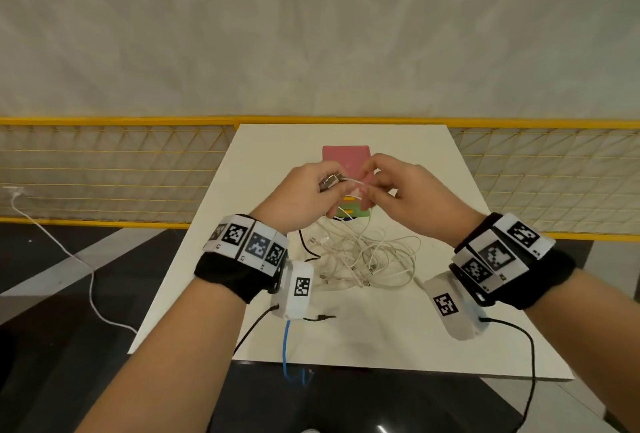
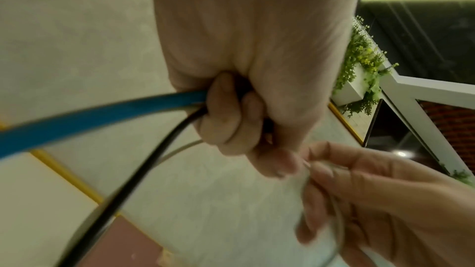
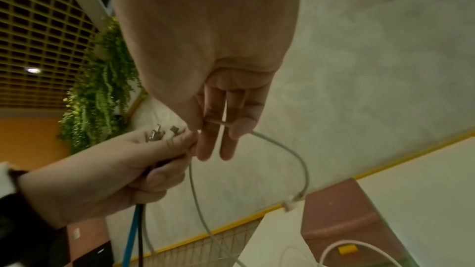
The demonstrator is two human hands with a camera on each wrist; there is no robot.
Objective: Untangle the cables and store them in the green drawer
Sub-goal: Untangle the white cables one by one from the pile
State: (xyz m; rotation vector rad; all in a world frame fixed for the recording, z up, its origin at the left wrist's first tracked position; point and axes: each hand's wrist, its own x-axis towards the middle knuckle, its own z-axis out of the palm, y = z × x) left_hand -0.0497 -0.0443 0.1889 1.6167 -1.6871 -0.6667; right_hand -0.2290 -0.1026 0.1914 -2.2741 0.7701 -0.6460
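Observation:
My left hand (image 1: 311, 186) is held above the table and grips a bundle of cable ends, with metal plugs (image 3: 159, 132) sticking out of the fist. A blue cable (image 2: 102, 117) and a black cable (image 2: 144, 172) hang from that fist. My right hand (image 1: 391, 186), close beside it, pinches a thin white cable (image 3: 222, 123) between thumb and fingers. The white cable loops down to a small plug (image 3: 291, 203). A tangle of white cables (image 1: 367, 259) lies on the white table (image 1: 485, 328) below. The drawer unit has a pink top (image 1: 346, 157); its green drawer (image 1: 356, 214) is mostly hidden behind my hands.
A yellow mesh fence (image 1: 104, 169) runs behind the table on both sides. A loose black plug (image 1: 323, 317) lies near the table's front edge. A white cable (image 1: 90, 280) trails over the dark floor on the left. Green hanging plants (image 3: 100, 88) are far off.

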